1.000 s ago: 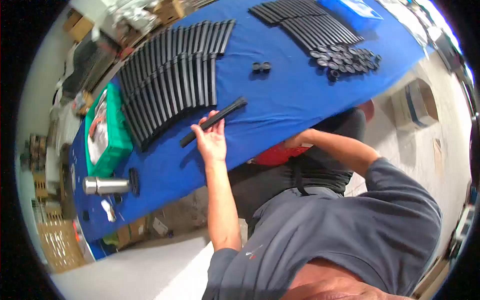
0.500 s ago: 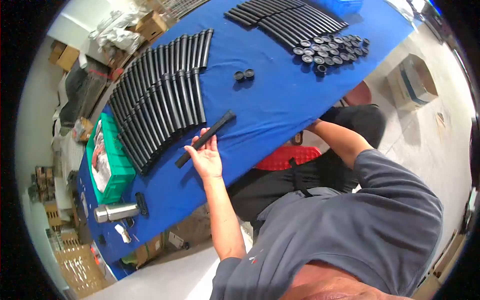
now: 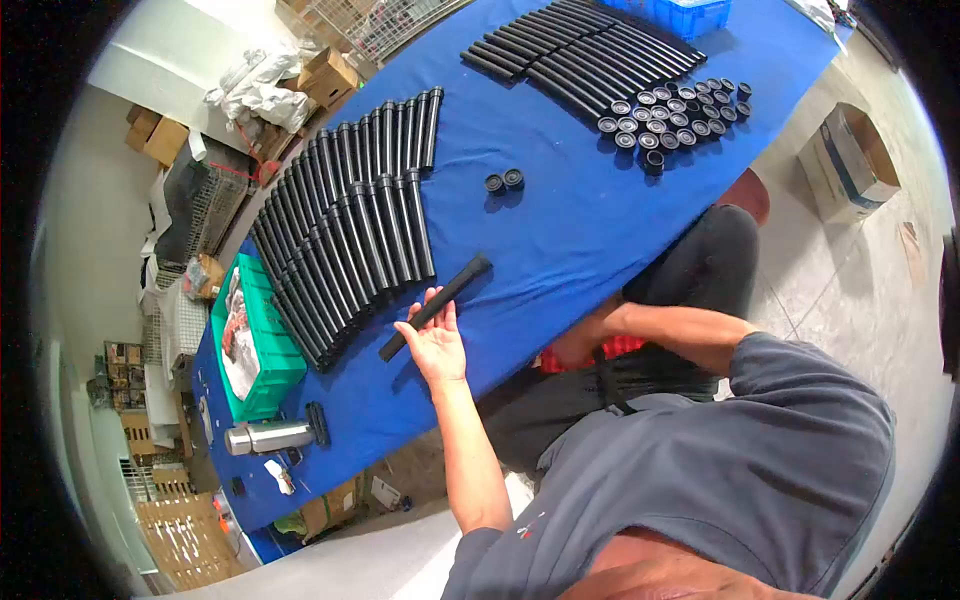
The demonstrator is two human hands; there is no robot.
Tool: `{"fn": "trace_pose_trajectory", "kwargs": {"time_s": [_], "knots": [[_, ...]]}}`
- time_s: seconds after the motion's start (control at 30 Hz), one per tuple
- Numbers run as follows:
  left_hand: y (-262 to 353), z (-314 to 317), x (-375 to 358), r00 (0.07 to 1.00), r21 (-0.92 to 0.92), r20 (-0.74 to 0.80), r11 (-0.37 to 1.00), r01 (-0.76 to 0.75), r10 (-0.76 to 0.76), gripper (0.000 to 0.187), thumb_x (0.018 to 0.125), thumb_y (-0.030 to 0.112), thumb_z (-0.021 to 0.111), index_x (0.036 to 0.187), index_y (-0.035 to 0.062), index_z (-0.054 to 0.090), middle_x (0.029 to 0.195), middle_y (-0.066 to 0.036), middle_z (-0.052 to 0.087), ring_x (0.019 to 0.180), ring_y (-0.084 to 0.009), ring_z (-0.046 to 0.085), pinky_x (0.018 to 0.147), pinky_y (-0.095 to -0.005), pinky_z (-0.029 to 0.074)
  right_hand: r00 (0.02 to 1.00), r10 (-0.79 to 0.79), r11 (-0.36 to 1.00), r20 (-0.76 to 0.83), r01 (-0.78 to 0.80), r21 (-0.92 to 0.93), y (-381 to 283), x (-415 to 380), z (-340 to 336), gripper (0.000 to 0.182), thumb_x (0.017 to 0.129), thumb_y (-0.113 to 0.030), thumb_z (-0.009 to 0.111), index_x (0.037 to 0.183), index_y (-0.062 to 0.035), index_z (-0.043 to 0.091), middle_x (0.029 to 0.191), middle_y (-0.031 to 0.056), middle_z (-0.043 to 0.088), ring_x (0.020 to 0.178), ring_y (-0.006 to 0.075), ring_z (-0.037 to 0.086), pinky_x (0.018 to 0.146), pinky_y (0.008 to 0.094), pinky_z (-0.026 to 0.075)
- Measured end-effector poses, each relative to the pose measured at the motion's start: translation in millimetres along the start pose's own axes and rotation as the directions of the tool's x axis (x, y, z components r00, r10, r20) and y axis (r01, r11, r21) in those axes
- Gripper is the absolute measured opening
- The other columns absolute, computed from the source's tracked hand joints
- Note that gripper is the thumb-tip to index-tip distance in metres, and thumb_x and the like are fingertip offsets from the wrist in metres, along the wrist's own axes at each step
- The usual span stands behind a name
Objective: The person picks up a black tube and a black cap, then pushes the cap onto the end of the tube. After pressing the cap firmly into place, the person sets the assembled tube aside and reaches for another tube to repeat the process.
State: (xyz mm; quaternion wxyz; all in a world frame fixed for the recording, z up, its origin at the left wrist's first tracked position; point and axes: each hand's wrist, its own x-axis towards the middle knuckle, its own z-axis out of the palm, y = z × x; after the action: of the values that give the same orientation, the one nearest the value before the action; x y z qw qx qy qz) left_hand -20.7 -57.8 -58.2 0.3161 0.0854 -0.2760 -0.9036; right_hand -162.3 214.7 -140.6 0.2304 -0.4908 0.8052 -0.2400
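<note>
A black tube (image 3: 432, 312) with a wider collar at its far end lies slanted across the fingers of my left hand (image 3: 437, 350). That palm faces up, low over the blue cloth, with the fingers loosely extended along the tube. My right hand (image 3: 580, 338) is down at the table's near edge, close to a red perforated surface (image 3: 622, 346) by my lap. Its fingers are hidden or blurred. Left of the tube, many collared black tubes (image 3: 350, 235) lie in two overlapping rows. Two black round caps (image 3: 504, 181) sit together beyond it.
More black tubes (image 3: 590, 50) lie at the back beside a cluster of black caps (image 3: 680, 115) and a blue crate (image 3: 690, 15). A green bin (image 3: 270, 375) and a steel flask (image 3: 270, 437) stand at the left. An open carton (image 3: 850, 165) is on the floor.
My right hand has come back from beyond the table edge toward my lap. The left hand keeps the tube in the same pose. The whole view has shifted slightly.
</note>
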Motion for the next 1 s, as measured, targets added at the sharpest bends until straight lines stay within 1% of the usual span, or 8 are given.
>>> {"fn": "trace_pose_trajectory", "kwargs": {"time_s": [0.1, 0.17, 0.5, 0.6, 0.67, 0.73, 0.87, 1.0], "knots": [[0, -4, -2, 1.0, -0.076, 0.03, 0.997, 0.006, -0.003, 0.056, 0.103, 0.054, 0.049, 0.117, 0.0039, 0.069, 0.138, -0.024, 0.061, 0.137, -0.0401, 0.051, 0.118, -0.0523, 0.041, 0.999, -0.026, 1.0, 0.03, 0.026, 0.008, -17, -16, 14, 0.066, 0.099, -0.059, 0.046, 0.136, -0.0067, 0.061, 0.13, 0.0199, 0.067, 0.121, 0.0373, 0.063, 0.104, 0.0509, 0.046], [0, -2, -3, 1.0, -0.063, -0.009, 0.998, -0.003, 0.002, 0.056, 0.103, 0.054, 0.05, 0.117, 0.0032, 0.069, 0.138, -0.025, 0.061, 0.137, -0.04, 0.051, 0.118, -0.0531, 0.041, 0.935, 0.004, 0.997, 0.355, 0.025, -0.077, -35, -16, -7, 0.067, 0.099, -0.061, 0.046, 0.136, -0.0066, 0.062, 0.129, 0.0211, 0.067, 0.118, 0.0399, 0.064, 0.103, 0.0508, 0.046], [0, 2, -7, 0.999, -0.062, -0.037, 0.998, -0.003, 0.001, 0.054, 0.102, 0.054, 0.051, 0.12, 0.0057, 0.066, 0.137, -0.024, 0.061, 0.136, -0.0392, 0.053, 0.116, -0.0517, 0.044, 0.884, -0.015, 0.948, 0.467, 0.16, -0.273, -63, -19, 13, 0.048, 0.101, -0.045, 0.052, 0.114, -0.0037, 0.073, 0.118, 0.0205, 0.071, 0.106, 0.037, 0.069, 0.088, 0.05, 0.054], [1, 5, -8, 0.997, -0.075, -0.081, 0.997, 0.002, -0.008, 0.054, 0.102, 0.055, 0.051, 0.121, 0.0055, 0.064, 0.136, -0.024, 0.062, 0.135, -0.0401, 0.053, 0.116, -0.0531, 0.043, 0.864, -0.34, 0.929, 0.371, 0.37, -0.011, -70, -38, -20, 0.037, 0.099, -0.035, 0.061, 0.115, -0.0028, 0.072, 0.116, 0.02, 0.071, 0.105, 0.0374, 0.069, 0.089, 0.0486, 0.055], [1, 5, -9, 0.996, -0.106, -0.092, 0.994, 0.007, -0.017, 0.055, 0.102, 0.055, 0.051, 0.121, 0.0053, 0.063, 0.135, -0.024, 0.062, 0.135, -0.041, 0.053, 0.116, -0.0541, 0.043, 0.867, -0.454, 0.838, 0.204, 0.337, 0.428, -86, -34, -72, 0.035, 0.095, -0.028, 0.069, 0.117, -0.0013, 0.07, 0.114, 0.0198, 0.071, 0.106, 0.0376, 0.068, 0.093, 0.0464, 0.054], [2, 7, -11, 0.994, -0.134, -0.103, 0.991, 0.008, -0.022, 0.056, 0.102, 0.055, 0.05, 0.122, 0.0046, 0.062, 0.135, -0.025, 0.062, 0.136, -0.0417, 0.052, 0.114, -0.055, 0.045, 0.95, -0.295, 0.77, 0.104, 0.172, 0.614, -92, -23, -122, 0.037, 0.094, -0.025, 0.072, 0.12, 0.0005, 0.068, 0.113, 0.0188, 0.071, 0.106, 0.0315, 0.07, 0.092, 0.0419, 0.055], [-5, 21, -12, 0.998, -0.181, 0.01, 0.981, 0.066, -0.066, 0.058, 0.102, 0.055, 0.05, 0.124, 0.0035, 0.061, 0.135, -0.026, 0.062, 0.136, -0.0426, 0.052, 0.112, -0.0561, 0.047, 0.945, -0.132, 0.775, -0.299, 0.286, 0.564, -64, 31, -142, 0.072, 0.084, -0.019, 0.083, 0.145, -0.0008, 0.048, 0.129, 0.0164, 0.062, 0.114, 0.0241, 0.064, 0.094, 0.0385, 0.055], [-36, 42, -4, 0.988, -0.107, 0.06, 0.983, 0.147, -0.141, 0.055, 0.101, 0.053, 0.053, 0.126, 0.0042, 0.059, 0.134, -0.027, 0.061, 0.136, -0.0424, 0.052, 0.111, -0.0557, 0.049, 0.985, -0.094, 0.502, -0.141, 0.17, 0.848, -48, 55, -133, 0.055, 0.09, -0.014, 0.079, 0.137, -0.0009, 0.054, 0.116, 0.0118, 0.066, 0.1, 0.0151, 0.065, 0.086, 0.0327, 0.056]]}}
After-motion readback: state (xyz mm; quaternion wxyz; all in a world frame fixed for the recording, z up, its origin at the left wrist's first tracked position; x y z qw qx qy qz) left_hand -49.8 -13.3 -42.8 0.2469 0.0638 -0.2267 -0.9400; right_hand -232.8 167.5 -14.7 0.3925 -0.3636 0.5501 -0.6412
